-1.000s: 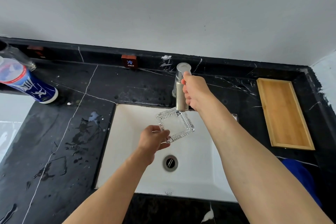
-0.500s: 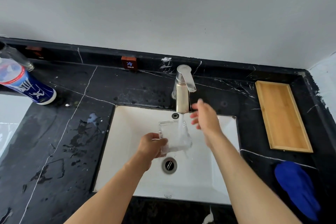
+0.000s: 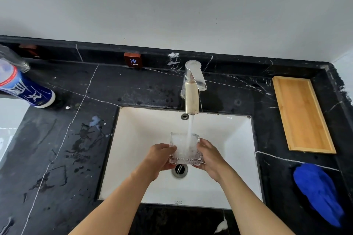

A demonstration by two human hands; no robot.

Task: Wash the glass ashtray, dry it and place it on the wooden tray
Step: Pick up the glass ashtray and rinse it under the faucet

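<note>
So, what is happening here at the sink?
A person is rinsing a glass ashtray under the running faucet, over the white sink. The left hand grips its left side and the right hand its right side, and the water falls into the ashtray. The wooden tray lies empty on the counter to the right, and a blue cloth lies nearer on the same side. So washing is under way; drying and placing are not yet done.

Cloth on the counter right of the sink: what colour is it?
Bright blue. The cloth lies crumpled below the wooden tray, clearest in the head view.
</note>
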